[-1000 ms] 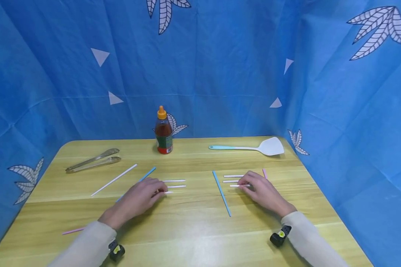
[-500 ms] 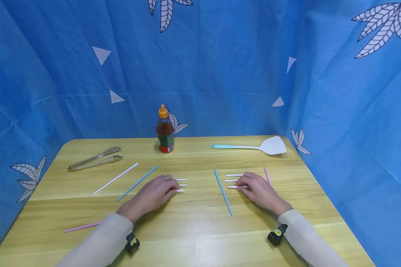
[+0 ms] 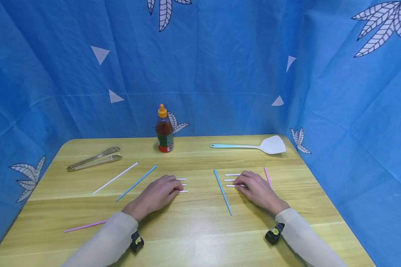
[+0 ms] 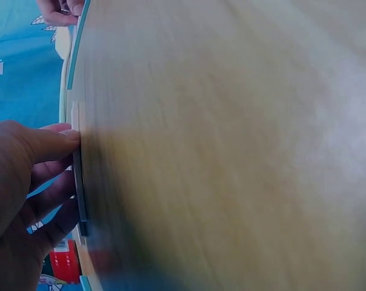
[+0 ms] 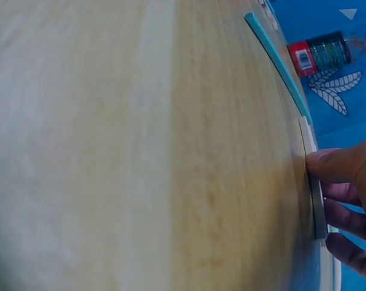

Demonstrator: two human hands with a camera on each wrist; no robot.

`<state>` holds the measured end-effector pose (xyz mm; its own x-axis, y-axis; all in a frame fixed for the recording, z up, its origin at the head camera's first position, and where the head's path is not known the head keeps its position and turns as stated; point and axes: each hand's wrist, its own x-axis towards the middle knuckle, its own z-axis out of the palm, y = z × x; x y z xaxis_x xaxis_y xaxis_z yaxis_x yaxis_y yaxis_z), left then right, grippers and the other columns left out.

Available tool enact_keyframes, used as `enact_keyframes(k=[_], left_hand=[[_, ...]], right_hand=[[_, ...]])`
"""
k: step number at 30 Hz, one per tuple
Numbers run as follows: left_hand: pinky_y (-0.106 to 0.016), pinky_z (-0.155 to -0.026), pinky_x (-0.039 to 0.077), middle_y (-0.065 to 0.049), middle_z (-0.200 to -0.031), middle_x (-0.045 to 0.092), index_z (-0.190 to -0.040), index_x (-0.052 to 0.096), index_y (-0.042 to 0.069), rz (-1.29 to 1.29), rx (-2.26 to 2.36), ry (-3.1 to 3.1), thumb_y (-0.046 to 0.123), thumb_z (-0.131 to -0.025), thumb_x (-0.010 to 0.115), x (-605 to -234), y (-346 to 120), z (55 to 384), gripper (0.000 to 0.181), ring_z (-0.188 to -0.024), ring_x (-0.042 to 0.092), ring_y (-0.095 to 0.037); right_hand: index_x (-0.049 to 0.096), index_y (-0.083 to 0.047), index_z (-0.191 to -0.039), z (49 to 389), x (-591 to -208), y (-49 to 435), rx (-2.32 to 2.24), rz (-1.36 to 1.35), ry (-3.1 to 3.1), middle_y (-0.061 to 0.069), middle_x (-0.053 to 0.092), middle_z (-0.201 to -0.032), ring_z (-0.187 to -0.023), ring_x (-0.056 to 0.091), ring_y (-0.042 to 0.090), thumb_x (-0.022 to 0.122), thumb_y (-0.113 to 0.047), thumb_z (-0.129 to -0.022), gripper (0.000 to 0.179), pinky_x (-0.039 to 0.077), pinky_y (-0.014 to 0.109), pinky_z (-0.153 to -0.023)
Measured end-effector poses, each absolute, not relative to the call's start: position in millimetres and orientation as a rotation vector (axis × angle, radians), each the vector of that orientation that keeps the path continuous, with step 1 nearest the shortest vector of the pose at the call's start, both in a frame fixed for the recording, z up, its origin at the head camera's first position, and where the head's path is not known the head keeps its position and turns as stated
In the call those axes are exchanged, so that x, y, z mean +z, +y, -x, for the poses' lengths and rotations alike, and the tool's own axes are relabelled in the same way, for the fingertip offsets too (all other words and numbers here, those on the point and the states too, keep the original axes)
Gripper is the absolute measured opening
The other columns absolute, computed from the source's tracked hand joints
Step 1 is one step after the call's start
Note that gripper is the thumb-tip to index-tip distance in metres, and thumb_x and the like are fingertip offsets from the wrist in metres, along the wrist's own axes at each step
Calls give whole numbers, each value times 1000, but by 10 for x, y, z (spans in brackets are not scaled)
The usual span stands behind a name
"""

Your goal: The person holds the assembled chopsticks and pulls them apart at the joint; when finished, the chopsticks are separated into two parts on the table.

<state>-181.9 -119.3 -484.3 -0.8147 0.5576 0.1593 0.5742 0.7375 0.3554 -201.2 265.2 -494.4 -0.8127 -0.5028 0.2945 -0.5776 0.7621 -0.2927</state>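
In the head view my left hand (image 3: 158,194) rests low over the table and pinches a thin white stick (image 3: 184,191), whose tip points right. Two more white sticks (image 3: 182,179) lie behind it, partly under the fingers. My right hand (image 3: 256,188) pinches another white stick (image 3: 229,186); two others (image 3: 231,174) lie alongside, their right ends hidden by the hand. In the left wrist view, the thumb presses the stick (image 4: 78,163) near the tabletop. The right wrist view shows thumb and fingers on the other stick (image 5: 314,188).
A blue stick (image 3: 222,192) lies between the hands. Left are another blue stick (image 3: 136,183), a long white one (image 3: 115,178) and a pink one (image 3: 85,226). A second pink stick (image 3: 267,176) lies behind the right hand. Farther back are metal tongs (image 3: 95,159), a sauce bottle (image 3: 165,133) and a spatula (image 3: 250,146).
My left hand has moved right, its stick shifting so the tip lies about level with the other two. The right hand has shifted slightly left with its stick.
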Motion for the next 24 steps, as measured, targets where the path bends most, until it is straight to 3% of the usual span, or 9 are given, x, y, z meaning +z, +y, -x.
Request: enact_keyframes(k=[14, 20, 24], left_hand=[[-38, -91, 60, 8, -104, 71, -107, 78, 20, 949, -607, -2867, 13, -103, 77, -4855, -1203, 1826, 9, -99, 65, -13], [-44, -102, 59, 6, -110, 72, -115, 78, 18, 843, -670, -2921, 21, -106, 73, -4763, -1311, 1853, 11, -107, 68, -16], [-48, -99, 59, 3, -110, 73, -118, 79, 15, 729, -672, -2912, 21, -108, 71, -4626, -1570, 1927, 14, -107, 70, -20]], right_hand=[[81, -18, -106, 2014, -4947, 2657, 558, -859, -2770, -5, 73, -103, -98, 69, 14, 84, -13, -97, 11, 61, 39, -89], [81, -16, -107, 2000, -4941, 2640, 586, -859, -2785, -4, 73, -104, -99, 69, 14, 83, -12, -97, 11, 61, 39, -90], [81, -16, -106, 1998, -4943, 2643, 581, -865, -2774, -4, 73, -104, -100, 69, 14, 84, -12, -96, 12, 61, 38, -90]])
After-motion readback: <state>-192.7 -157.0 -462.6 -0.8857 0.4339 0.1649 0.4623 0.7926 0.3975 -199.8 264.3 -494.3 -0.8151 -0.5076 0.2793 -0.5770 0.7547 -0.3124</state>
